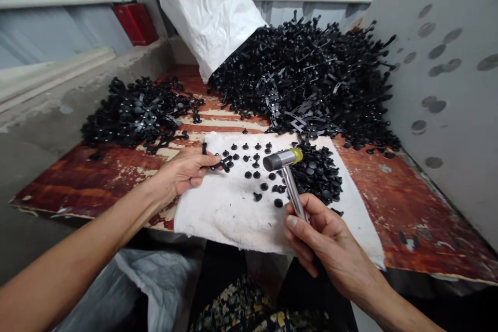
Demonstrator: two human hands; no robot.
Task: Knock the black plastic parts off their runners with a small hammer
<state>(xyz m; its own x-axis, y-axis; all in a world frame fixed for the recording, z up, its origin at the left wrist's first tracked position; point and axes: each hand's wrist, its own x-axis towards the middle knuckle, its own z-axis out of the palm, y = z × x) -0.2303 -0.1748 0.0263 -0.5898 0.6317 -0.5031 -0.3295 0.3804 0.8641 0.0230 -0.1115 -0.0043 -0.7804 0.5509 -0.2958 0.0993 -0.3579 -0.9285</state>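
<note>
My right hand [322,241] grips the steel handle of a small mallet [291,187], whose grey head with a yellow tip [282,160] hangs just above a folded white cloth [218,212]. My left hand [187,170] rests on the cloth's left side, its fingertips holding a short black plastic strip of studs [222,163]. Several loose black studs [252,166] lie between my hands. Right of the mallet head is a pile of black round pieces [317,174].
A large heap of black plastic runners [303,75] spills from a white sack [206,10] onto a worn red-brown board [412,212]. A smaller heap [136,114] lies to the left. A grey perforated panel [439,88] stands at the right, and a grey bag [128,290] sits below the board.
</note>
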